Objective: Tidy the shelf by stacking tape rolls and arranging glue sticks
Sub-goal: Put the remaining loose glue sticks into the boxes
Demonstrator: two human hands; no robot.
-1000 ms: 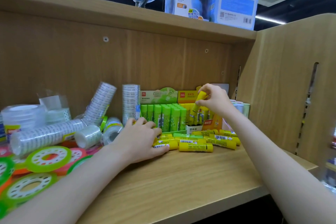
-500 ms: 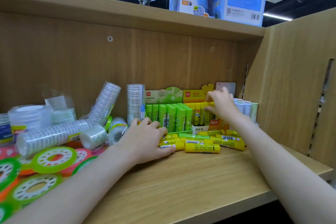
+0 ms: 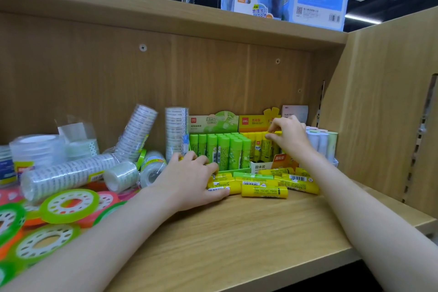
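Head view: left hand (image 3: 187, 180) curls over loose yellow glue sticks (image 3: 264, 191) lying crosswise on the shelf (image 3: 237, 239); right hand (image 3: 288, 135) pinches upright yellow sticks (image 3: 259, 149) standing in their box.

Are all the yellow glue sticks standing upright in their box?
No. Several yellow glue sticks lie flat on the shelf in front of the box, under the left hand.
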